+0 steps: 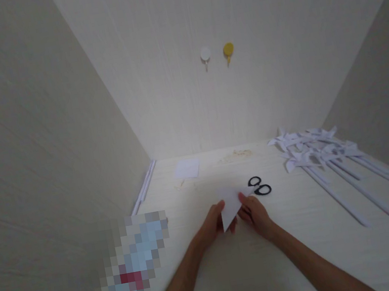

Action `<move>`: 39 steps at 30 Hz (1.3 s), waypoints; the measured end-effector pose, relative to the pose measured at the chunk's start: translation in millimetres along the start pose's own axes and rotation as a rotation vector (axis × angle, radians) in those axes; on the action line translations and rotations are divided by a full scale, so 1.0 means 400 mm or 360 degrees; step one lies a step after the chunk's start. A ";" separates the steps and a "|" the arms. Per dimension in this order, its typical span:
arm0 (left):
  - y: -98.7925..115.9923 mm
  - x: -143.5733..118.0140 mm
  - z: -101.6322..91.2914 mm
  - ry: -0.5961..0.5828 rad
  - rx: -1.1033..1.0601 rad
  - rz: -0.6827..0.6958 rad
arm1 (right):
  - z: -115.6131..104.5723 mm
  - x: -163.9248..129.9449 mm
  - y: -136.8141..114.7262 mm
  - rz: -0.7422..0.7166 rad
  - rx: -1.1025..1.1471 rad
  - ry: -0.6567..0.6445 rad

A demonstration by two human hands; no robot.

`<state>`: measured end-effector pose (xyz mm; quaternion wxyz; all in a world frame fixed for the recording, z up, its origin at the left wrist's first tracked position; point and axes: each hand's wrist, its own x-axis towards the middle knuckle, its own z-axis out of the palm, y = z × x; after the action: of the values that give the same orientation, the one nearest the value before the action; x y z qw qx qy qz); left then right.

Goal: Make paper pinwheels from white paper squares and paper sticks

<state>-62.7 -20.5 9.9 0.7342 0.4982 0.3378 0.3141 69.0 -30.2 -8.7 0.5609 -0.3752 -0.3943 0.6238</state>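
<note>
Paper triangle (230, 204) pinched at a pale table (252, 281)

We see the white paper triangle at the middle of the table, low between a person's hands. The left hand (213, 222) grips its left side, thumb on top; the right hand (255, 215) pinches the slanting edge, thumb likewise uppermost and fingers curled below. That slanting edge is the sheet's long axis — it runs from a sharp corner at the near left to a narrow tip at the far right. In our view the tip meets the scissors (262, 189), though we cannot tell whether they touch. The paper looks smooth, matte and crisp-edged; the scissors show two black oval handle loops, their blades hard for us to make out.

Beyond the left hand lies a flat, four-sided white sheet (187, 169), and slim white rods (143, 187) line the left wall (61, 114). At right we find a cluster of white pinwheels (300, 159), pointed blades overlapping, their straight sticks (339, 195) slanting toward the near right. Two rounded hooks — one white (205, 54), one yellow (228, 49) — hang on the faintly streaked back wall (170, 94). A pixelated object (136, 266) at left is unreadable to us.
</note>
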 end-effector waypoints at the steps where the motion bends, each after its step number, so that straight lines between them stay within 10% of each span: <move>1: -0.001 -0.002 0.005 -0.0004 0.0056 0.0055 | -0.001 -0.001 0.004 -0.0023 -0.0089 -0.0020; 10: 0.018 -0.015 0.014 0.0078 0.0139 0.0006 | 0.012 -0.031 -0.025 -0.0202 -0.0902 -0.0081; 18: 0.017 -0.017 0.002 0.0103 -0.0042 0.0065 | 0.003 -0.014 -0.023 -0.0342 -0.0697 0.0032; 25: 0.008 -0.010 -0.039 -0.0256 -0.0786 0.0073 | -0.142 0.021 -0.059 -0.0889 -0.1752 0.0701; 31: 0.008 -0.014 -0.034 -0.0271 -0.0842 0.0169 | -0.162 0.023 -0.046 -0.0520 -0.2544 0.0582; 39: 0.004 0.002 -0.036 0.0053 -0.0592 0.0172 | -0.155 0.014 -0.048 -0.0461 -0.2502 0.0537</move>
<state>-74.0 -11.9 7.2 0.7900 0.3661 0.2588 0.4183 132.5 -19.1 -16.5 0.2609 -0.6932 -0.6715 0.0214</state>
